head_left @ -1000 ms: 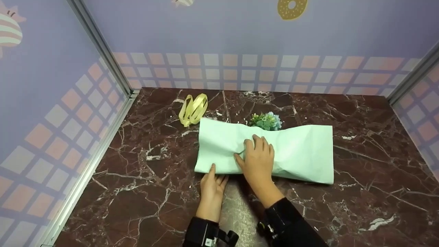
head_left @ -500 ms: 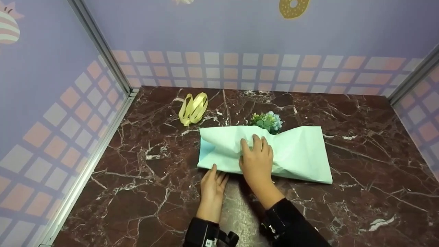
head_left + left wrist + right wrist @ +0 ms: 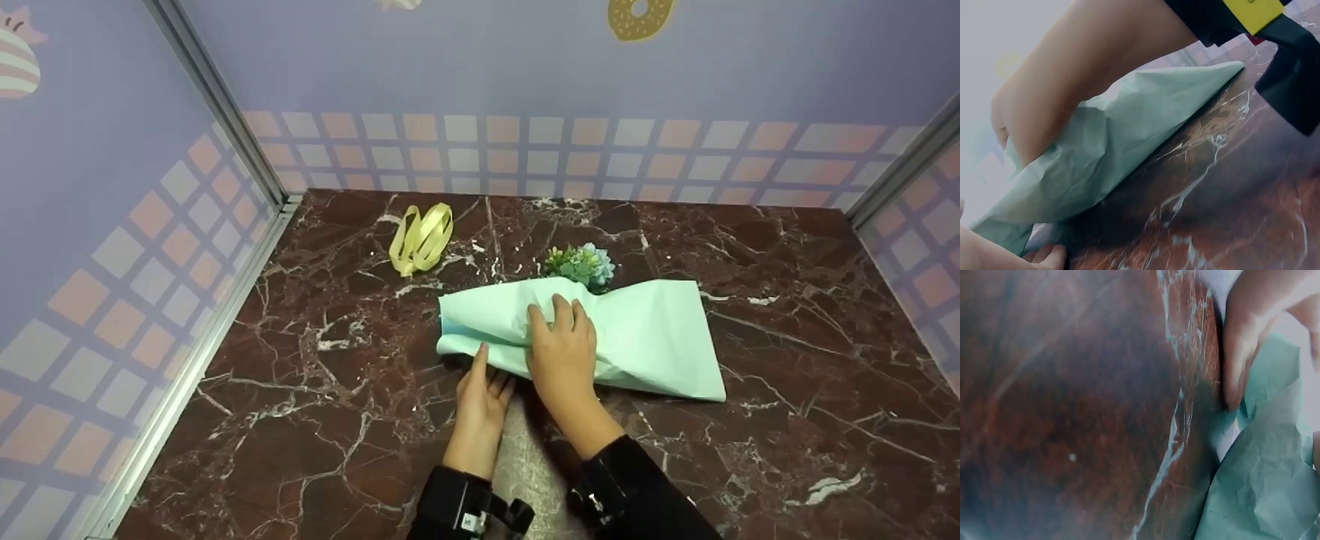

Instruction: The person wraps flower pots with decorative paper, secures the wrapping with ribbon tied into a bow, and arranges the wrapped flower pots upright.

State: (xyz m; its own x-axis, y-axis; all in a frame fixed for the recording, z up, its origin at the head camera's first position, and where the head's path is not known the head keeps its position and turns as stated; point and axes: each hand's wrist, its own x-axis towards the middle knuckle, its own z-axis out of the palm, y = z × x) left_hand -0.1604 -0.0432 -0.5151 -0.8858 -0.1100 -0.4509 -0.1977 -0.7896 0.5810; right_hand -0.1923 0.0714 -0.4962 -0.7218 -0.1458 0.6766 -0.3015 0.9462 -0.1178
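A sheet of pale mint wrapping paper (image 3: 652,337), folded over with a light blue inner side showing at its left end, lies across the middle of the table. My left hand (image 3: 480,416) pinches its near left edge, thumb above and fingers under the paper. My right hand (image 3: 562,356) grips the creased middle from above with bent fingers, its thumb hidden in the head view. Blue and green artificial flowers (image 3: 583,265) stick out from behind the paper's far edge; any stem is covered. In the left wrist view the paper (image 3: 1140,112) rises in a crumpled fold under the right hand (image 3: 1044,107).
A looped yellow ribbon (image 3: 421,240) lies at the back left of the dark red marbled table (image 3: 322,420). Patterned panels (image 3: 525,67) close off the back and both sides. A dull metallic-looking strip (image 3: 525,457) shows between my forearms.
My left hand has shifted right and slightly forward, lifting and rolling the paper's left end inward, so its blue inside shows. The right hand has stayed nearly in place. Flowers and ribbon have not moved.
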